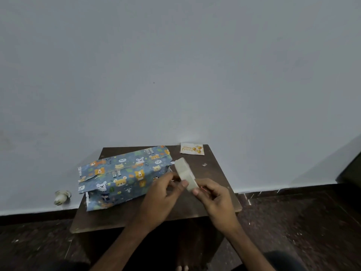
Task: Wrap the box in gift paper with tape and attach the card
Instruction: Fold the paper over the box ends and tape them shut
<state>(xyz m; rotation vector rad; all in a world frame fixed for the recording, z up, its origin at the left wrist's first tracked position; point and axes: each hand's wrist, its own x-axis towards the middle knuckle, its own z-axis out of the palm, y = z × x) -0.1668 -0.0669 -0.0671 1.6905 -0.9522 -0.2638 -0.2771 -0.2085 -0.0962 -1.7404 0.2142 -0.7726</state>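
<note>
Holding the tape roll (183, 173): both hands, above the near right part of the table, just right of the wrapped box; pale roll seen nearly edge-on, tilted, upper end toward the wall.
Left hand (162, 192): thumb laid on the roll's near face, fingers curled round the far side, pinching it; fingertips mostly hidden behind the roll.
Right hand (214, 196): fingers curled, pinching the roll's lower end; a speck of red at the fingertips, too small to tell what.
Box (121, 182): lying lengthwise on the left half of the table, fully covered by paper, left end jutting past the table edge.
Gift paper (136, 163): blue, printed with bears and other animal faces; wrapped loosely, seam along the top lifting, end flaps standing open on both sides.
Card (192, 148): flat at the far right corner of the table, well apart from the box and hands; white with gold lettering and gold balloons.
Table (214, 169): small, dark brown, set against a pale grey wall (175, 65).
Paper scrap (204, 164): tiny, pale, between card and roll.
Floor (302, 222): dark, speckled.
White object (62, 195): on the floor by the wall, left of the table; not identifiable.
</note>
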